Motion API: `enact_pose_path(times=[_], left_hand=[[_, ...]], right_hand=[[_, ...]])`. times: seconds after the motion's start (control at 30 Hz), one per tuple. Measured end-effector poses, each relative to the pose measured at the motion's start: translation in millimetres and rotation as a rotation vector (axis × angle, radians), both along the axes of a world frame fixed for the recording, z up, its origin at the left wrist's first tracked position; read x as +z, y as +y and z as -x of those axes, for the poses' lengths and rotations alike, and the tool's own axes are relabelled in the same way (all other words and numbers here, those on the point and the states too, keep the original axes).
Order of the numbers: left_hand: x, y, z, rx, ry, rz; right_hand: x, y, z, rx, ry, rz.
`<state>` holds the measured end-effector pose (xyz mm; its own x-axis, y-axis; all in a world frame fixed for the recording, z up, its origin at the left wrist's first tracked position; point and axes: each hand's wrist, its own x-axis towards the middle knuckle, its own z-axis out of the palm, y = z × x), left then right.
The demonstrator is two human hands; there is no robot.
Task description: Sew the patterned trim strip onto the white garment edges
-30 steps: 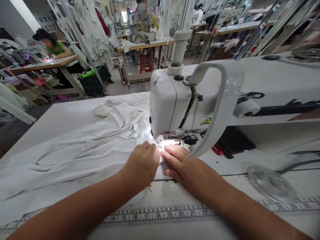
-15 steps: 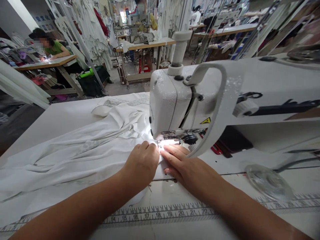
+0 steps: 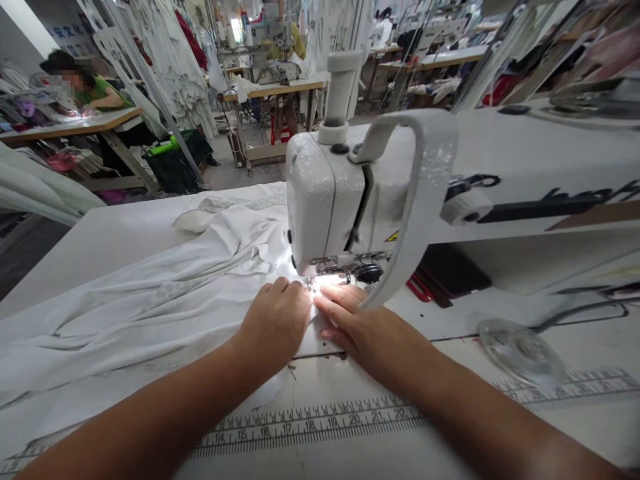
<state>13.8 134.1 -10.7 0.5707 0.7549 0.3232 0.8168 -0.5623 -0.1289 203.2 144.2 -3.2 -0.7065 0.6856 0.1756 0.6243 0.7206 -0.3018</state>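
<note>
White silky cloth (image 3: 150, 313) lies bunched across a pale sewing table (image 3: 100, 240), running right under the presser foot (image 3: 320, 270) of a white industrial sewing machine (image 3: 320, 200). Left hand (image 3: 275, 327) is curled down on it, can't tell if it's pinching; right hand (image 3: 360, 327) lies flat, pressing, no grip.

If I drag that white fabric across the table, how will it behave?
The white fabric looks light and floppy, lying in soft folds. It will probably slide easily over the smooth table, and may bunch near the left hand rather than move as one piece.
</note>
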Motion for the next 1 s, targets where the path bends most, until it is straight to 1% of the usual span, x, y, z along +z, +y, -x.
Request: enact_pose_path(times=[0.17, 0.3, 0.37, 0.47, 0.53, 0.6, 0.67, 0.73, 0.83, 0.9, 0.93, 1.0], left_hand=[[0.6, 6, 10, -0.053, -0.042, 0.087], [8.1, -1, 13, -0.09, -0.166, 0.107], [10.6, -6, 9, -0.085, -0.2, 0.107], [10.0, -7, 3, -0.05, -0.142, 0.094], [8.4, -3, 2, -0.051, -0.125, 0.098], [7.9, 1, 5, -0.054, -0.185, 0.128], [8.3, 4, 6, -0.019, -0.26, 0.168], [8.2, 4, 5, 0.039, -0.286, 0.186], [6.0, 6, 0, 0.09, -0.229, 0.146], [4.3, 11, -3, 0.089, -0.153, 0.072], [3.9, 13, -3, 0.069, -0.109, 0.023], [4.4, 17, -1, -0.019, -0.02, -0.087]], right_hand=[[0.8, 0, -3, 0.0, 0.037, 0.07], [7.3, 3, -4, 0.029, 0.0, 0.064], [11.6, 6, -4, 0.038, -0.052, 0.011], [14.0, 11, -1, -0.007, -0.121, -0.097], [11.9, 15, 1, -0.042, -0.136, -0.143], [7.9, 18, 4, -0.061, -0.133, -0.177], [3.8, 20, 7, -0.082, -0.124, -0.21], [0.5, 22, 9, -0.106, -0.102, -0.234], [-2.3, 24, 10, -0.138, -0.062, -0.257], [-3.5, 24, 10, -0.147, -0.047, -0.27], [-4.0, 24, 10, -0.148, -0.043, -0.276], [-5.3, 24, 10, -0.144, -0.045, -0.29]])
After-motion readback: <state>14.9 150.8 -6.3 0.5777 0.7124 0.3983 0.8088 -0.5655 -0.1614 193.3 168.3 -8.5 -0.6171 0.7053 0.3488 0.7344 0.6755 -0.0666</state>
